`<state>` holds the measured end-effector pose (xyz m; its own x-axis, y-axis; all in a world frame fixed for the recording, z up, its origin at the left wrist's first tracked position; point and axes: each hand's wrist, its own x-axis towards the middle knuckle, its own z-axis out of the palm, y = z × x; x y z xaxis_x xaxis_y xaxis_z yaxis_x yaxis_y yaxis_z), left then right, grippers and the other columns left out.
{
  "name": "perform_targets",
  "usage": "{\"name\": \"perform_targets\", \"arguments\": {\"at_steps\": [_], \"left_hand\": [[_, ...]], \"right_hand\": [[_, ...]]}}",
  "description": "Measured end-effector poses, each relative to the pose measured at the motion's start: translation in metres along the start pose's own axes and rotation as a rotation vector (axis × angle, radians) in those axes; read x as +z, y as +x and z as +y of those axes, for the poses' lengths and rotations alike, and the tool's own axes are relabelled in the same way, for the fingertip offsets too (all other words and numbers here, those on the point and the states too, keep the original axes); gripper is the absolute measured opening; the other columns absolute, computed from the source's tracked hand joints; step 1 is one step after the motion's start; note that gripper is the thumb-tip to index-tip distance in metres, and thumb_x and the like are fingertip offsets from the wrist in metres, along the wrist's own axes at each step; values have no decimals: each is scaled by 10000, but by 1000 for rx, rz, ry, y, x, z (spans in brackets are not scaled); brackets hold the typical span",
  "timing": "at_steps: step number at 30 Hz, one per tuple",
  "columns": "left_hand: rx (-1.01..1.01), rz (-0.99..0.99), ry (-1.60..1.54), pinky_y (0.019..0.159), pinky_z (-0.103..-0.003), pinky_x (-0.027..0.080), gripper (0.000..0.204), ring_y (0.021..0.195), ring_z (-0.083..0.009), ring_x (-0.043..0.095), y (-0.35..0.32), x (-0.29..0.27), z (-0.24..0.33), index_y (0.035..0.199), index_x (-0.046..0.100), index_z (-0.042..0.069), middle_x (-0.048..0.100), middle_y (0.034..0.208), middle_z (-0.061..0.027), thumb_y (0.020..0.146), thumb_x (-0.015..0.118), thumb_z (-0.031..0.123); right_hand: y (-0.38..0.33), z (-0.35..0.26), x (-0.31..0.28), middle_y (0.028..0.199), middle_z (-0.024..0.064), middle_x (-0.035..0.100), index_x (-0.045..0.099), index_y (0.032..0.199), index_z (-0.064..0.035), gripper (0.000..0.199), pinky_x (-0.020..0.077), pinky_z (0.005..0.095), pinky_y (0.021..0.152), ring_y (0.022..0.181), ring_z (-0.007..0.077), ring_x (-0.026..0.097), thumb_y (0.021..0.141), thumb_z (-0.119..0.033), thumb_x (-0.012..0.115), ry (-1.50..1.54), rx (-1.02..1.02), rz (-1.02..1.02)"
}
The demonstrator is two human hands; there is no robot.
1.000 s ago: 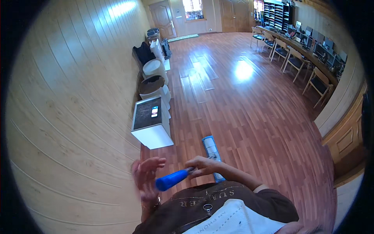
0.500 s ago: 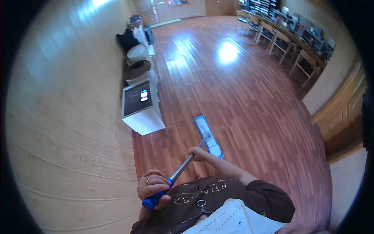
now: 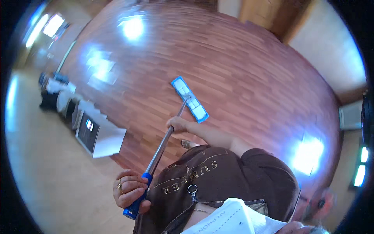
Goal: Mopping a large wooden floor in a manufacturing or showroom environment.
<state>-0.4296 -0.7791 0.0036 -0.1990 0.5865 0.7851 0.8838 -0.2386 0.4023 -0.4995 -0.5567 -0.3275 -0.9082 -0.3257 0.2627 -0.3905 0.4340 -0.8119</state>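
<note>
I hold a flat mop (image 3: 159, 152) by its pole with both hands. My left hand (image 3: 130, 189), with a ring on one finger, is closed around the blue grip at the pole's upper end. Farther down, my right hand (image 3: 178, 124) wraps round the bare metal pole. The mop's flat head (image 3: 189, 99), white on top with a blue fringed edge, lies on the wood-look floor (image 3: 233, 74) ahead of me. It sits at a slant, and the pole joins it near its middle.
A white box with a dark top (image 3: 104, 136) stands along the wall at left, with several bins and bags behind it. A bare foot (image 3: 187, 144) shows below my right forearm. At lower right is a blurred reddish round object (image 3: 321, 203). Light glares off the floor.
The view has swung to the right, so the boxes and far door shift left and the right-hand wall comes in. Both hands keep their hold; the pole stands steeper in the picture.
</note>
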Motion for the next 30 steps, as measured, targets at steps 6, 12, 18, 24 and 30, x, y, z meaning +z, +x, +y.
{"name": "perform_targets", "arguments": {"at_steps": [6, 12, 18, 24, 30], "left_hand": [[109, -175, -262, 622, -380, 480, 311, 641, -213, 641, 46, 82, 8, 891, 550, 78, 633, 716, -61, 761, 699, 318], [215, -426, -510, 680, -375, 493, 283, 733, -215, 673, 89, 160, 36, 876, 587, 88, 652, 777, -61, 764, 712, 316], [285, -749, -678, 751, -379, 493, 294, 823, -212, 674, 129, 224, 56, 912, 604, 102, 660, 833, -42, 773, 724, 331], [324, -835, -922, 759, -355, 479, 309, 800, -197, 684, 153, 311, 77, 825, 666, 93, 670, 754, -33, 740, 749, 378], [333, -1010, -1132, 757, -351, 470, 219, 838, -209, 687, 159, 383, 103, 826, 669, 106, 673, 779, -30, 701, 774, 252]], "right_hand": [[-138, -12, -77, 732, 157, 605, 566, 665, -77, 62, 465, 470, 656, 753, 373, 602, 617, -95, 599, -86, 350, 203], [-286, -42, -116, 683, 127, 580, 497, 622, -72, 249, 441, 462, 647, 731, 359, 586, 704, -215, 684, -202, 458, 528], [-408, -75, -120, 739, 102, 604, 553, 674, -91, 176, 445, 488, 703, 801, 347, 599, 705, -216, 674, -306, 666, 753], [-509, -116, -107, 669, 109, 563, 540, 641, -71, 220, 443, 462, 653, 711, 338, 579, 695, -204, 706, -405, 783, 1115], [-588, -148, -63, 605, 124, 527, 546, 633, -54, 131, 426, 431, 555, 624, 346, 563, 620, -43, 676, -485, 850, 1465]]}}
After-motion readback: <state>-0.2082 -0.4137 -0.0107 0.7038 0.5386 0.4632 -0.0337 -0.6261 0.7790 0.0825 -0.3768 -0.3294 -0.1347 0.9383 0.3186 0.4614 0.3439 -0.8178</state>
